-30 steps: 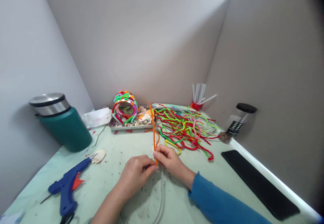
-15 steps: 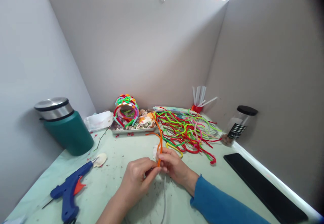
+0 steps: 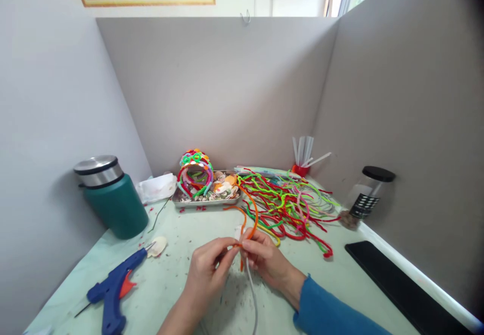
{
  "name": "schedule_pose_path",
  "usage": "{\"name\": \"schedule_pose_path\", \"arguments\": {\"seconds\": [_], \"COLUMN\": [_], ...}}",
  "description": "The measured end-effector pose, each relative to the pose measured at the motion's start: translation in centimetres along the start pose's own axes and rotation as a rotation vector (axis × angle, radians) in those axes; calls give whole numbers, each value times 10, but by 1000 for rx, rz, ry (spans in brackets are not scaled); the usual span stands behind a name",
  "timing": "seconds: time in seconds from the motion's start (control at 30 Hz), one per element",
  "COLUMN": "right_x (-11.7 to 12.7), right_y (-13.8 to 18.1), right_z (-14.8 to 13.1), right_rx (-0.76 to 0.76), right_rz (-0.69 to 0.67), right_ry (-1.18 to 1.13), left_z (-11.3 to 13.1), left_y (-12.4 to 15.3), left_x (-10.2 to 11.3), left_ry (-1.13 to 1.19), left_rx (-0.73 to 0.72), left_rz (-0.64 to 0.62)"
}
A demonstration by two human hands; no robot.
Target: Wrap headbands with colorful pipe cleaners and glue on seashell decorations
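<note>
Orange pipe cleaners (image 3: 256, 213) rise in loops from between my two hands, which meet at the middle of the table. My left hand (image 3: 210, 264) pinches the orange strand with thumb and forefinger. Close against it, my right hand (image 3: 267, 259) grips the same orange strand, its thumb on top. A short orange end hangs below the fingers. A grey cord (image 3: 252, 294) runs down from under my right hand toward the near edge. Just behind the fingers a small white piece shows, mostly hidden.
A blue glue gun (image 3: 113, 287) lies at left, its nozzle by a pale shell disc (image 3: 157, 246). Behind stand a green flask (image 3: 115, 204) and a metal tray (image 3: 204, 204) with colourful headbands and shells. Tangled pipe cleaners (image 3: 287, 204), a jar (image 3: 365, 199) and a black bar (image 3: 401, 284) are right.
The orange pipe cleaners, upright before, now bend over in a wider loop, with an end pointing below my fingers. The whole view has shifted, with the scene lower and slightly right.
</note>
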State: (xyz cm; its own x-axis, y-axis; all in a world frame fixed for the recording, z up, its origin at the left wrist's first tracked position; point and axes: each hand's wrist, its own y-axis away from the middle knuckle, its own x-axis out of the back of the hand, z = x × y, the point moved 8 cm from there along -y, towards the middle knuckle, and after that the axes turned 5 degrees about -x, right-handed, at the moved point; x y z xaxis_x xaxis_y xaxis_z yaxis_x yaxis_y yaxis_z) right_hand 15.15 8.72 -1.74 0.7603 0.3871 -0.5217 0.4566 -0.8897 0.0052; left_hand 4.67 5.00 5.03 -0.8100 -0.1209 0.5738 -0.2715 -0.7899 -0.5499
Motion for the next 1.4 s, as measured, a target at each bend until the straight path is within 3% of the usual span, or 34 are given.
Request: {"name": "schedule_pose_path", "arguments": {"seconds": [0.33,0.5,0.73,1.0,1.2,1.4], "right_x": [4,8,11,10,14,1], "right_y": [-2,-4,-4,-4,1,12], "right_z": [-10,-12,-15,-15,-16,-37], "right_rx": [124,125,176,198,271,471], "right_rz": [59,147,205,184,240,268], "right_ry": [156,303,368,417,648,865], "left_z": [-24,-43,-44,-49,-49,-38], "left_y": [-2,0,0,2,2,2], "left_x": [3,-4,-7,-9,-8,-8], "left_ry": [141,209,219,224,119,-43], "left_rx": [219,364,334,358,359,320], "left_rz": [95,49,28,36,14,-56]}}
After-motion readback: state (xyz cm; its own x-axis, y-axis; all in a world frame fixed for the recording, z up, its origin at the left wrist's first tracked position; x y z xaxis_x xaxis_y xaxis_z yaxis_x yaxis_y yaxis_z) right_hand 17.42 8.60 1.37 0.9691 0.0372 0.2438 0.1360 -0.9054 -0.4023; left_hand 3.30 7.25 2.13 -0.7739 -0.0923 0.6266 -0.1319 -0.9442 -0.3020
